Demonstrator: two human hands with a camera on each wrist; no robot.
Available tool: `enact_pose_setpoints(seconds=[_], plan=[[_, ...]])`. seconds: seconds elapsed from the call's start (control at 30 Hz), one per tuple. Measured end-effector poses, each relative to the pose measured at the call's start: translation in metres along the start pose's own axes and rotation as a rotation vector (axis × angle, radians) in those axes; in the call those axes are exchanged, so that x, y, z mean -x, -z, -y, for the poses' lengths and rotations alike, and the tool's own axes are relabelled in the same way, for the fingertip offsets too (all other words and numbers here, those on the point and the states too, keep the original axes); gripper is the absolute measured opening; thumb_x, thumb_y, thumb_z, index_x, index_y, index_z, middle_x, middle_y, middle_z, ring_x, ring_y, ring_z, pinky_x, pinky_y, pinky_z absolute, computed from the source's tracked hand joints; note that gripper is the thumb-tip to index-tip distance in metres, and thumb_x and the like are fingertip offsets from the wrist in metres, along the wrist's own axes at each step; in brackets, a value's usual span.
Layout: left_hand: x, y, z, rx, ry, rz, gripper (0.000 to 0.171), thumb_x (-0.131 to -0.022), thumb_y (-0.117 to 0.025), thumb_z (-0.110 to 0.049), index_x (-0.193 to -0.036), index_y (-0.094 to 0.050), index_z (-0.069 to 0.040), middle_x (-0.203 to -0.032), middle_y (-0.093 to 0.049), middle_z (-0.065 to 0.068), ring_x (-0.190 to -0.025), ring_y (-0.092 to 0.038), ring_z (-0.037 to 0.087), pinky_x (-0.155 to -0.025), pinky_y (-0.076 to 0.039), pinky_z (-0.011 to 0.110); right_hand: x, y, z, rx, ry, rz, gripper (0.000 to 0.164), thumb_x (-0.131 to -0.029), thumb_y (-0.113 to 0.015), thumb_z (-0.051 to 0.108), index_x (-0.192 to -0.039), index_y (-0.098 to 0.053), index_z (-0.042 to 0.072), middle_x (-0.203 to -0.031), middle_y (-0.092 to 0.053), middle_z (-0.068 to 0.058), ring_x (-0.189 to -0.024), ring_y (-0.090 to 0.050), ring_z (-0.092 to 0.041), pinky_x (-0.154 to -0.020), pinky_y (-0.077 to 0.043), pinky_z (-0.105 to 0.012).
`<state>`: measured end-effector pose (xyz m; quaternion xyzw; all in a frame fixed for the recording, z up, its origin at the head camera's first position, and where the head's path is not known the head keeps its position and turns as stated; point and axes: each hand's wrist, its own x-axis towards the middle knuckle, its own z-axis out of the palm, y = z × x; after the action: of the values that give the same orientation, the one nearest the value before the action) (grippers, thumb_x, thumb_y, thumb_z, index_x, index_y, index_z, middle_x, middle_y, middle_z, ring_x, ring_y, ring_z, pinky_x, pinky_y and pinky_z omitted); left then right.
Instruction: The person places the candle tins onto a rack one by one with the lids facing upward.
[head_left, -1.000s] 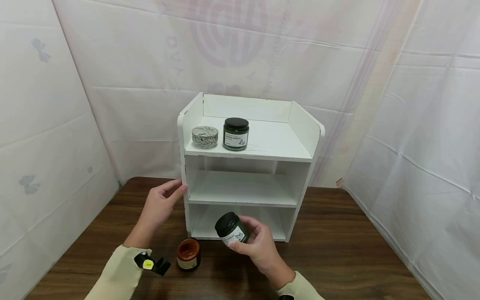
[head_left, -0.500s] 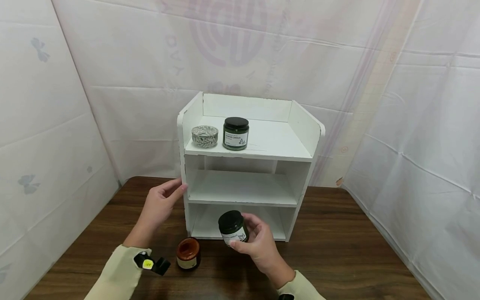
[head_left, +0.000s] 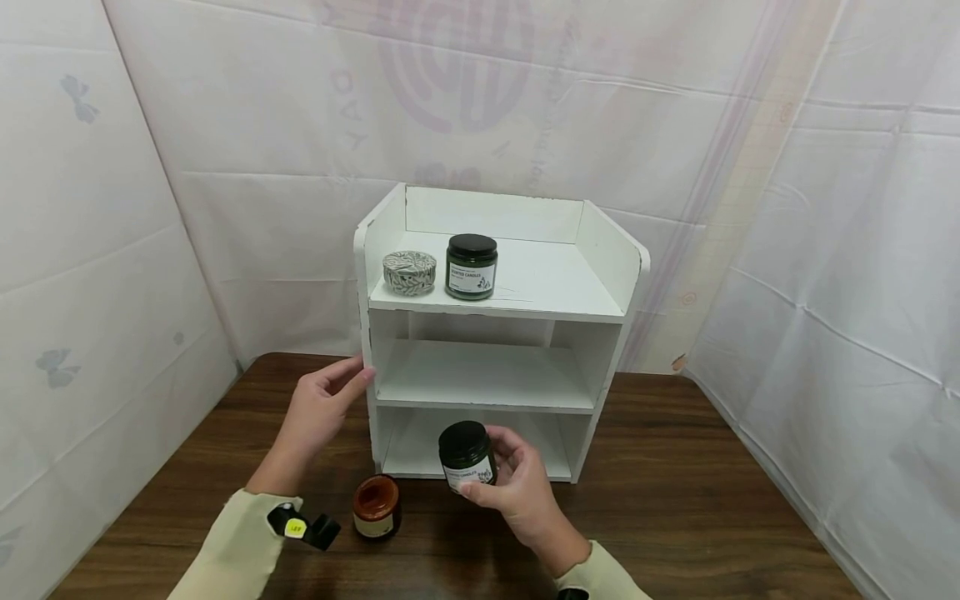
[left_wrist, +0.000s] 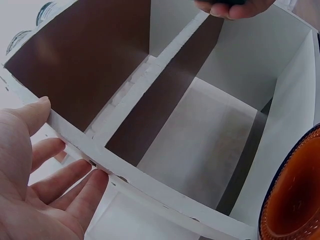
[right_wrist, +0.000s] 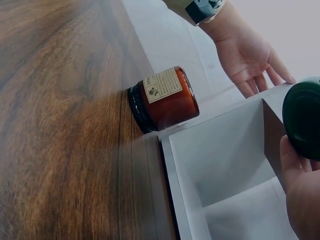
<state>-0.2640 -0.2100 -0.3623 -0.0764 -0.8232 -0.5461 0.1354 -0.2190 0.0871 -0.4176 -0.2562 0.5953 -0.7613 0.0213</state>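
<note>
My right hand (head_left: 517, 492) grips a green glass candle jar (head_left: 468, 457) with a black lid and white label, tilted slightly, in front of the bottom compartment of a white shelf unit (head_left: 480, 404). In the right wrist view the jar's green base (right_wrist: 304, 117) shows beside the fingers. My left hand (head_left: 322, 408) touches the shelf's left side panel, thumb at its front edge, other fingers extended along the outside. An amber candle jar (right_wrist: 167, 97) stands upside down on its black lid, on the table near the shelf's front left corner.
On the top board stand a patterned round tin (head_left: 409, 273) at the left and another green candle jar (head_left: 471, 268) beside it. The wooden table (head_left: 675, 500) extends around the shelf unit. White sheets (head_left: 262, 208) hang behind and at both sides.
The green candle jar in my right hand has turned from a leftward tilt to nearly upright, shifting slightly right. My left hand and the amber jar have stayed put.
</note>
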Motion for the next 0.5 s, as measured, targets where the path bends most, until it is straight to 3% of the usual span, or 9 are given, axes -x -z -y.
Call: enact_pose_setpoints(seconds=[0.33, 0.5], plan=[[-0.0004, -0.0003, 0.0014, 0.007, -0.010, -0.001, 0.060, -0.101, -0.061, -0.049, -0.147, -0.057, -0.010, -0.149, -0.058, 0.012, -0.135, -0.055, 0.029, -0.088, -0.043, 0.005, -0.0021, 0.0005, -0.0018, -0.044, 0.076, 0.053, 0.070, -0.076, -0.088, 0.001, -0.132, -0.049, -0.019, -0.118, -0.072, 0.001, -0.107, -0.067, -0.011, -0.090, -0.057, -0.024], [-0.0007, -0.0005, 0.0017, 0.013, -0.011, 0.000, 0.060, -0.101, -0.062, -0.049, -0.147, -0.057, -0.010, -0.149, -0.058, 0.012, -0.134, -0.055, 0.029, -0.088, -0.043, 0.006, -0.0020, 0.0002, -0.0023, -0.053, 0.090, 0.062, 0.066, -0.076, -0.087, 0.000, -0.130, -0.053, -0.015, -0.118, -0.071, 0.001, -0.107, -0.066, -0.011, -0.091, -0.056, -0.024]])
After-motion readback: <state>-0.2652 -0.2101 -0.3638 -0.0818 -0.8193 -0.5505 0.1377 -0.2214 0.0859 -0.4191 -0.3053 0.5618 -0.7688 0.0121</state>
